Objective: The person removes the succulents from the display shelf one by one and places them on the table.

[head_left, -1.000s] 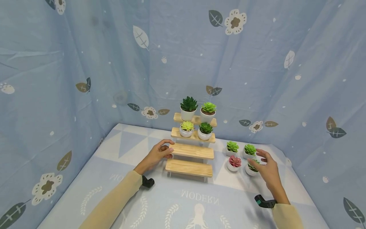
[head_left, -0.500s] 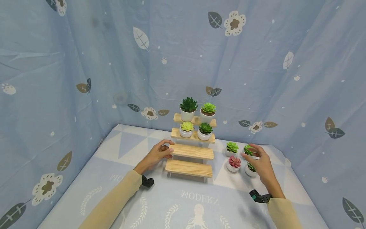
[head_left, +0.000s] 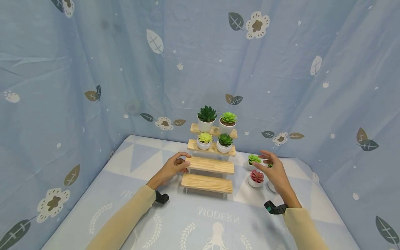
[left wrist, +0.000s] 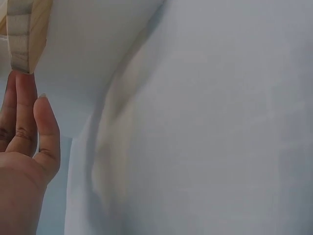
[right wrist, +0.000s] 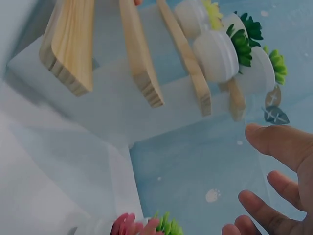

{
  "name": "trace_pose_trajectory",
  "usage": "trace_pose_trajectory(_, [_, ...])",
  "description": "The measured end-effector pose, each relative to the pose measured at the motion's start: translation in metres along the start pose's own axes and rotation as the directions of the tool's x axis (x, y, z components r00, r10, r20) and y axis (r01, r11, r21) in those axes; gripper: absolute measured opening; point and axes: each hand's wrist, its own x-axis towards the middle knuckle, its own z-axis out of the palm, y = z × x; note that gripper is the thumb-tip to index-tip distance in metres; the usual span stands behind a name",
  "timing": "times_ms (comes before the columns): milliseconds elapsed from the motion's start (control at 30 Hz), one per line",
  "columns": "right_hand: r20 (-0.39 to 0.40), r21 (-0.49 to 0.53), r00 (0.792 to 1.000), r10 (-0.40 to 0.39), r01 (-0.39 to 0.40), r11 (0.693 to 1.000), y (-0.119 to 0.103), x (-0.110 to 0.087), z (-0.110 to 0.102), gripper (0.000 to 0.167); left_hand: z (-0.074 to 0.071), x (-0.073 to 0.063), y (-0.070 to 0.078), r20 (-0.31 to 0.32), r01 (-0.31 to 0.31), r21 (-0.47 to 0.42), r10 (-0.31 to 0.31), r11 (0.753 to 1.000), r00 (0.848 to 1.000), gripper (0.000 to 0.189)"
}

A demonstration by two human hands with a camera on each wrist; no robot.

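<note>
A four-step wooden display stand [head_left: 210, 164] stands mid-table. My left hand [head_left: 171, 167] is at the left end of its second-lowest board, fingers bent and fingertips at the board's end [left wrist: 22, 49]. In the left wrist view the thumb [left wrist: 47, 122] stays apart from the wood. My right hand [head_left: 275, 171] hovers with spread fingers over the small potted succulents at the right, holding nothing. There a green one [head_left: 254, 159] and a pink one [head_left: 256, 178] show well. Two more green ones are mostly hidden behind the hand.
On the top board stand a dark green potted succulent [head_left: 206, 118] and a bright green one [head_left: 227, 122]. The board below carries a yellow-green one [head_left: 204, 140] and a dark green one [head_left: 224, 142]. Patterned blue curtain [head_left: 200, 69] surrounds the cloth-covered table [head_left: 150, 222].
My right hand has moved left across the small pots, from the right-hand pair toward the green and pink ones. The left hand has stayed at the stand.
</note>
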Motion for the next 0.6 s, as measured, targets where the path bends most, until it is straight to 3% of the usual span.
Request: trace_pose_trajectory(600, [0.051,0.003,0.994,-0.098,0.098,0.995,-0.024,0.017,0.035,0.076,0.004,0.001,-0.001,-0.024,-0.003,-0.020,0.003,1.000,1.000,0.037])
